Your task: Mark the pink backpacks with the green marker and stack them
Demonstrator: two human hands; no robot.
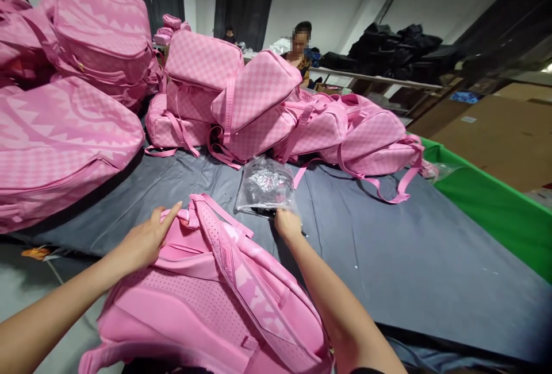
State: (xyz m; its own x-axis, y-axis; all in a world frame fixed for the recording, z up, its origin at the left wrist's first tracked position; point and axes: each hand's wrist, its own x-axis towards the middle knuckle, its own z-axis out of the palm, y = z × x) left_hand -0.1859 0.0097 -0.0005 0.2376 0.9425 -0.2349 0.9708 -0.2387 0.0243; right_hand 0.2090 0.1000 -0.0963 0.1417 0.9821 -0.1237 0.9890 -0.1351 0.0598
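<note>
So here's our spot: a pink backpack (215, 299) lies right in front of us on the grey-covered surface (388, 247), back panel and shoulder straps facing up, its top end pointing away from us. Our left hand (146, 242) rests on that top end, just beside the carry handle. The fingers (172, 213) are stretched out and loose, index pointing forward, not wrapped around anything.

Our right hand (287, 224) reaches past the backpack's right side to a clear plastic bag (265, 184) with something dark and pinkish inside. The bag lies on the surface just beyond the backpack. The fingers are curled down onto the bag's near edge, touching it, but honestly we can't tell whether they're actually pinching it or just pressing on it.

Behind the bag there's a whole heap of pink checkered backpacks (259, 104), straps trailing onto the cloth, and another stack (64, 127) towers at our left. A green edge (487, 196) runs along the right side of the surface, with cardboard boxes (495, 132) past it. Another person (299, 52) sits at the far end behind the heap, and dark bags (397, 46) are piled on a shelf further back.
</note>
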